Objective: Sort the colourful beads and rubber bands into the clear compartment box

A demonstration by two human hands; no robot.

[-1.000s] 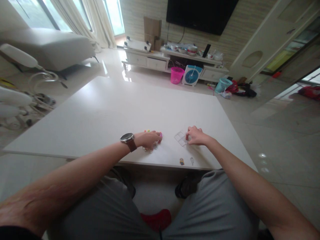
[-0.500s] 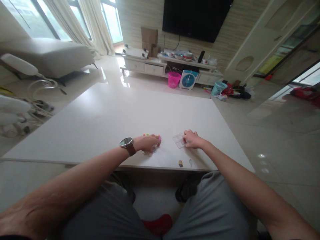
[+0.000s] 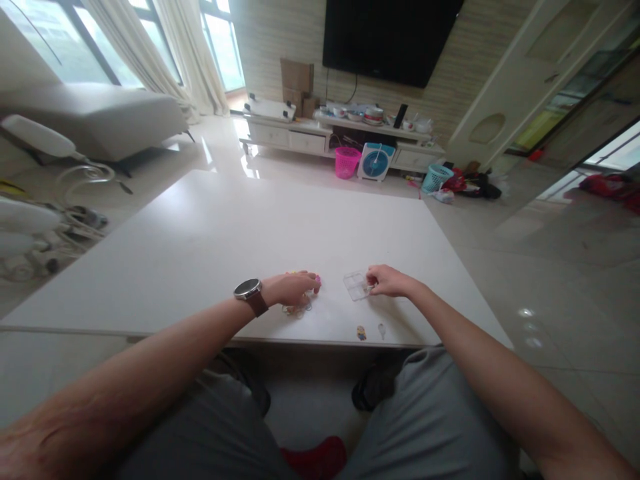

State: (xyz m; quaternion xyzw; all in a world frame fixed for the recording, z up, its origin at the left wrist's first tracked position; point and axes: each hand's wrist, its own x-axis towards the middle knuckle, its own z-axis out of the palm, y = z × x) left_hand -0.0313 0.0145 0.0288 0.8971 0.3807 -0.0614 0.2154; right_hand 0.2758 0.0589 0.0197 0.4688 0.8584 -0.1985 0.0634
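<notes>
My left hand (image 3: pixel 295 289), with a watch (image 3: pixel 249 289) on the wrist, reaches down over a small pile of coloured bits on the white table (image 3: pixel 280 227). Its fingers are bent together; what they pinch, if anything, is hidden. A pink piece (image 3: pixel 319 279) shows by the fingertips, and thin ring-like pieces (image 3: pixel 296 309) lie below the palm. My right hand (image 3: pixel 389 280) is closed on the right edge of a clear divided plastic box (image 3: pixel 355 285), lying on the table. Nearer the front edge lie a yellow-and-blue cartoon figure piece (image 3: pixel 361 333) and a small pale key-shaped piece (image 3: pixel 382 331).
The table's front edge runs just above my knees. Beyond the table stand a pink basket (image 3: pixel 347 162), a blue-and-white box fan (image 3: pixel 377 162) and a teal basket (image 3: pixel 437 178), before a low white cabinet (image 3: pixel 307 142) below a television (image 3: pixel 390 40).
My left hand has shifted slightly left, uncovering more of the ring-like pieces. The right hand's fingers have lowered at the box's edge. The view has tilted a little.
</notes>
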